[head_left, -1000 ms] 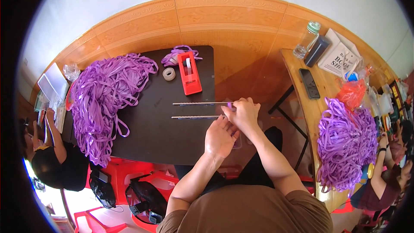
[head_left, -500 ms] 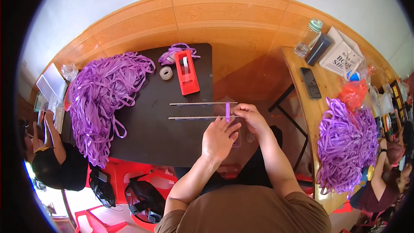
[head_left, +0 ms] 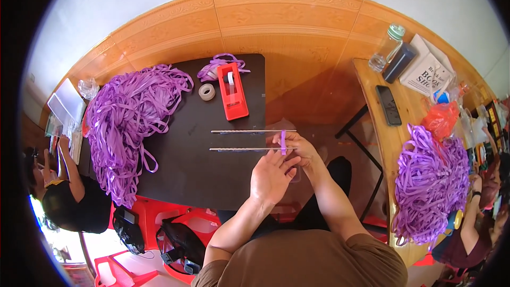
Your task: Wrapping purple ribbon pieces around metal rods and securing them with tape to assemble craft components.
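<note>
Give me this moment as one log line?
hands: left hand, right hand together | hold: purple ribbon strip | at: two thin rods | on: black table

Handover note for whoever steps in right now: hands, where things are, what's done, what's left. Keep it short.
Left hand: open, fingers beside the ribbon piece, near the lower rod.
Right hand: pinching a short purple ribbon piece looped over the lower rod's right end.
Upper rod lies parallel, bare, on the black table.
Red tape dispenser, tape roll and purple ribbon pile sit behind.
Done: one ribbon on a rod. Left: likely securing it.
</note>
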`<control>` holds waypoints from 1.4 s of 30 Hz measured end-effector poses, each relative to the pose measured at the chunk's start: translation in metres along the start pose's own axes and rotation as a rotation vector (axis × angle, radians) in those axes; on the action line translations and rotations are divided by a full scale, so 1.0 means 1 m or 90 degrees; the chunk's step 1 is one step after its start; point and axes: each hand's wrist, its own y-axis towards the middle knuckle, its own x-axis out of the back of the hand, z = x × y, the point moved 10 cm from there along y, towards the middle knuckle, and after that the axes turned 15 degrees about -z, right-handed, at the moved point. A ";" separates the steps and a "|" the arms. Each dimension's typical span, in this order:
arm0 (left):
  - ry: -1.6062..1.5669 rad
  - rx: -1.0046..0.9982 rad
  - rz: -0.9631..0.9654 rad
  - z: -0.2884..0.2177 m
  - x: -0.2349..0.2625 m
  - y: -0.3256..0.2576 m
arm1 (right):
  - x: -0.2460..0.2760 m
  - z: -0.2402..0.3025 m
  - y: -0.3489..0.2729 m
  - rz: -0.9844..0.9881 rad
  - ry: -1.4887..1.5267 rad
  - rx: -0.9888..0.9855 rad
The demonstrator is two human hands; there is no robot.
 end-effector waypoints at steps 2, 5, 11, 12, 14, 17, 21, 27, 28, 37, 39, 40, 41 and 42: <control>-0.008 -0.003 -0.002 -0.003 0.003 -0.001 | -0.010 0.003 -0.006 -0.083 -0.019 -0.032; -0.023 0.005 0.010 -0.002 -0.001 -0.001 | -0.009 0.007 -0.008 -0.116 -0.019 -0.029; -0.007 0.005 0.034 0.001 -0.002 0.002 | 0.050 0.013 -0.018 -0.288 0.041 0.070; -0.005 0.000 0.024 0.000 -0.001 0.002 | 0.049 0.015 -0.022 -0.289 0.037 0.068; -0.008 -0.003 0.012 -0.002 0.001 0.001 | 0.028 0.031 -0.038 -0.244 0.091 0.104; -0.014 -0.002 0.015 -0.002 -0.003 -0.001 | 0.015 0.040 -0.040 -0.217 0.067 0.104; -0.016 0.002 0.003 -0.003 -0.002 -0.002 | 0.000 0.046 -0.041 -0.252 0.005 0.096; -0.008 0.001 -0.001 -0.002 -0.003 -0.003 | -0.001 0.038 -0.035 -0.227 0.020 0.067; -0.004 -0.003 -0.001 -0.003 -0.002 -0.003 | -0.006 0.031 -0.034 -0.220 0.080 0.013; -0.019 0.009 0.002 -0.002 -0.001 0.000 | -0.019 0.017 -0.023 -0.182 0.187 -0.076; -0.017 0.004 -0.006 -0.002 0.000 0.001 | -0.019 0.015 -0.021 -0.180 0.195 -0.083; -0.015 -0.001 -0.013 -0.002 0.000 0.001 | -0.018 0.019 -0.018 -0.163 0.164 -0.052; -0.015 0.000 -0.012 -0.001 0.000 0.002 | -0.018 0.023 -0.015 -0.146 0.132 -0.022; -0.022 0.004 -0.013 -0.001 0.000 0.003 | -0.018 0.024 -0.015 -0.146 0.132 -0.024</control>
